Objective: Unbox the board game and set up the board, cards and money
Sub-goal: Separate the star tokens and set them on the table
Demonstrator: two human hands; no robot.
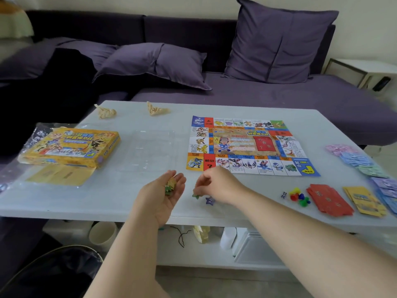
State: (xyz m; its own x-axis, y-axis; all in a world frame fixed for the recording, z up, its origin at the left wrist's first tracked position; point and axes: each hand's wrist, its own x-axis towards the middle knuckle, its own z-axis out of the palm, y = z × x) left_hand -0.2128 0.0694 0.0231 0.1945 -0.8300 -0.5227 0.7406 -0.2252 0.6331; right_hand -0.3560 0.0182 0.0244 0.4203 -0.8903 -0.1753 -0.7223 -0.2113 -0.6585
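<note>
A purple sofa is stretching behind a white coffee table, where the unfolded game board is lying far right and the yellow game box left, a clear plastic tray between them. Paper money is lining the right edge beside red cards and yellow cards. Near the front, the left hand is cupping small tokens while the right hand is pinching a green token beside a purple star token, left of the pawns and die.

One board, one box, one die, two card piles.
</note>
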